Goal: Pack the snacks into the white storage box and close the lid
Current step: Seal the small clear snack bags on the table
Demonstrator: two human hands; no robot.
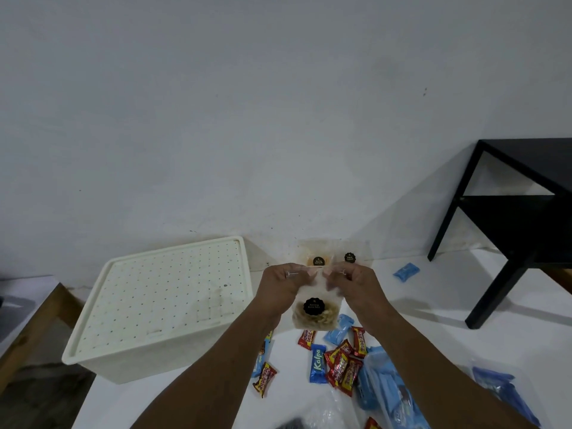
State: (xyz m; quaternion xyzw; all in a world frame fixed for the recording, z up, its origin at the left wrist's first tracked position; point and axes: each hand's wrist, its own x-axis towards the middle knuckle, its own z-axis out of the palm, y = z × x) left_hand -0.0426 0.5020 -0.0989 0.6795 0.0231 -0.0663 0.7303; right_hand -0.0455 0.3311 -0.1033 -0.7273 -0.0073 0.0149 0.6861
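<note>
Above "Kalpa" bar [318, 363], both hands [315, 284] pinching clear snack pouch [315, 315], black sticker unreadable

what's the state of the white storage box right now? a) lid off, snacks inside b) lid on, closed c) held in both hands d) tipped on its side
b: the perforated white lid sits flat on the white plastic storage box, while both hands hold a clear snack pouch beside it.

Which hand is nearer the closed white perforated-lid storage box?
Left. The left hand grips the clear snack pouch just beside the white storage box; the right hand holds the pouch's far side.
</note>
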